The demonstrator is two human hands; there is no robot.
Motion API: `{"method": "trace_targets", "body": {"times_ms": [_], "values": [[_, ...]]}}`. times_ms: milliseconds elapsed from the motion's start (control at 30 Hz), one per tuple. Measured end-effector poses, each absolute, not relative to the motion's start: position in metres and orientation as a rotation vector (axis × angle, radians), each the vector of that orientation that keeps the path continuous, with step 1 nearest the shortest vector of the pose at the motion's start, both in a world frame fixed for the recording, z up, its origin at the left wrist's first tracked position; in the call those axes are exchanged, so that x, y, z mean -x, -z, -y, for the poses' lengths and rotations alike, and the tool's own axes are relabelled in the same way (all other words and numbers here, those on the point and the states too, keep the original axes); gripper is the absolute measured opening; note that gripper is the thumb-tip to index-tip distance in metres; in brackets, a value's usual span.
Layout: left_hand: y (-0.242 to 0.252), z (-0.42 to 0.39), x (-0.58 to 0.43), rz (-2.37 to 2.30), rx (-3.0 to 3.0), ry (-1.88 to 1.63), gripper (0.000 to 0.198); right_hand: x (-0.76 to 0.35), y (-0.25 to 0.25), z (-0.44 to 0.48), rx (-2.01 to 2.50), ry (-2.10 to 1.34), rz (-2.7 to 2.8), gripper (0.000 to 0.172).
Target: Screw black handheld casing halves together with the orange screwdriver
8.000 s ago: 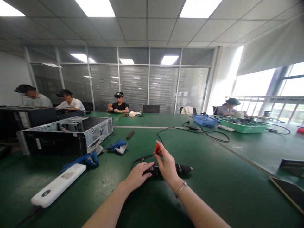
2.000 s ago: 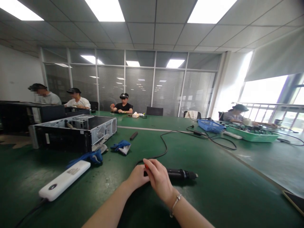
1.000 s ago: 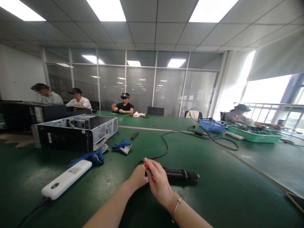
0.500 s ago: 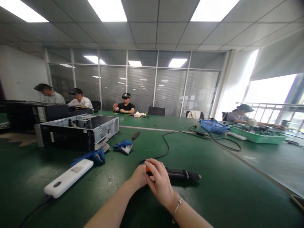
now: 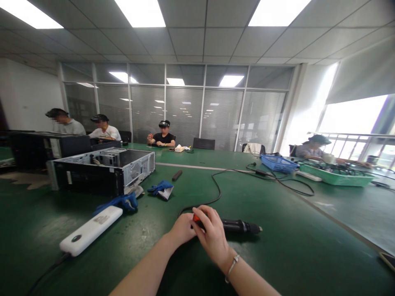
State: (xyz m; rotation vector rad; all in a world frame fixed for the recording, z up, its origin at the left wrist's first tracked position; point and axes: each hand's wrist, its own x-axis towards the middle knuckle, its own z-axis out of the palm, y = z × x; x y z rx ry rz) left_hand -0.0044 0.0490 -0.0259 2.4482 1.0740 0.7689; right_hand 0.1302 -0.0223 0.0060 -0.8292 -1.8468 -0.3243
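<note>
A black corded electric screwdriver (image 5: 239,226) lies on the green table (image 5: 293,242), tip pointing right. My left hand (image 5: 182,228) is closed around its rear end. My right hand (image 5: 212,236) crosses over it, fingers curled on the tool body beside a small red-orange part (image 5: 195,218). The tool's black cable (image 5: 216,189) loops away toward the far side of the table.
An open computer case (image 5: 105,170) stands at the left, with blue gloves (image 5: 160,189) and a white power strip (image 5: 91,230) nearer me. A blue basket (image 5: 277,163) and a green tray (image 5: 336,176) sit at the right. Several people sit along the far side.
Eight seconds ago my right hand held the red-orange part raised above the tool; it now rests low on the tool. The view has shifted slightly. The tool has stayed in place.
</note>
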Motion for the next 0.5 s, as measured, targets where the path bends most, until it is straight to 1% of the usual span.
{"method": "trace_targets", "body": {"times_ms": [67, 233, 400, 500], "values": [[0.0248, -0.0478, 0.0047, -1.092, -2.444, -0.772, 0.018, -0.1320, -0.0048, 0.0207, 0.822, 0.302, 1.832, 0.043], [0.0246, -0.0483, 0.0043, -1.127, -2.470, -0.741, 0.017, -0.1309, -0.0042, 0.0234, 0.784, 0.293, 1.919, 0.053], [0.0255, -0.0489, 0.0044, -1.069, -2.455, -0.745, 0.021, -0.1315, -0.0032, 0.0207, 0.817, 0.321, 1.852, 0.046], [0.0237, -0.0471, 0.0051, -1.088, -2.420, -0.771, 0.024, -0.1330, -0.0040, 0.0204, 0.793, 0.282, 1.856, 0.049]]}}
